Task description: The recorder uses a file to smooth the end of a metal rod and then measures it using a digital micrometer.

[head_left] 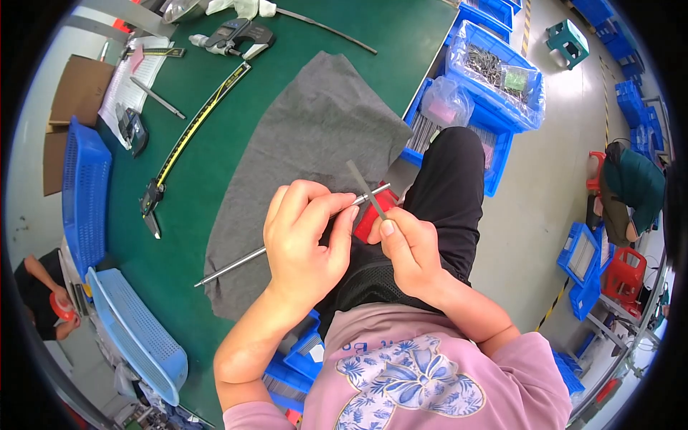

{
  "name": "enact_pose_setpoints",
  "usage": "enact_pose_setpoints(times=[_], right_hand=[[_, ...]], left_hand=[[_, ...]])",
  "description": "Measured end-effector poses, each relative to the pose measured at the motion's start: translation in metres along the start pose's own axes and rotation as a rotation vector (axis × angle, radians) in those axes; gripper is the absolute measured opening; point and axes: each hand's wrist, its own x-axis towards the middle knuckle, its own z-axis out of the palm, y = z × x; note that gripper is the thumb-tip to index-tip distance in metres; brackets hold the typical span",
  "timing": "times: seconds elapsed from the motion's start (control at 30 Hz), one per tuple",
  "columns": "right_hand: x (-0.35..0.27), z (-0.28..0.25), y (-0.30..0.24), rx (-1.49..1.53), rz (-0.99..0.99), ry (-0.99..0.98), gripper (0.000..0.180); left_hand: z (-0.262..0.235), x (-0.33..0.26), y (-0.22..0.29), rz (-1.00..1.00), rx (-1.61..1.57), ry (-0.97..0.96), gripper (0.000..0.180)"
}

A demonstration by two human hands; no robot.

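A slim, shiny metal rod (240, 266) slants across a grey cloth (287, 136). Thumb and fingers of my left hand (304, 233) pinch it near its upper right end. In my right hand (416, 251) is a thin, flat grey strip, file-like in look (363, 185), gripped at its lower end. The strip crosses the rod close to its tip and appears to touch it. Something red (368, 222) shows behind my right fingers; its kind is partly hidden.
On the green table (208, 129) lie a long caliper (193, 129), a digital micrometer (233, 37) and a thin dark rod (326, 30). Blue baskets (136, 337) line the left edge. Blue bins of metal parts (494, 75) stand right. A person (631, 190) bends over at far right.
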Motion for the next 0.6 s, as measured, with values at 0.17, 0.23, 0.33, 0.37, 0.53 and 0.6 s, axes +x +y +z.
enact_pose_setpoints(times=[0.17,0.23,0.33,0.37,0.53,0.6], right_hand=[[0.011,0.005,-0.009,-0.039,0.002,0.012,0.017],[0.009,0.006,-0.010,-0.045,0.018,-0.003,0.017],[0.004,0.009,-0.004,-0.046,-0.004,0.035,0.017],[0.002,0.009,-0.003,-0.053,-0.009,0.042,0.016],[0.005,0.008,-0.008,-0.088,0.031,0.012,0.015],[0.002,0.010,-0.007,-0.101,-0.006,0.060,0.014]], left_hand=[[0.000,0.001,-0.001,-0.022,-0.045,-0.007,0.015],[-0.001,0.001,0.000,-0.037,-0.063,0.007,0.015],[0.000,0.002,-0.001,-0.005,-0.046,0.004,0.015],[0.000,0.002,-0.001,-0.009,-0.047,0.002,0.015],[-0.001,0.002,0.001,-0.021,-0.054,0.005,0.016],[0.000,0.002,0.000,-0.013,-0.056,0.009,0.016]])
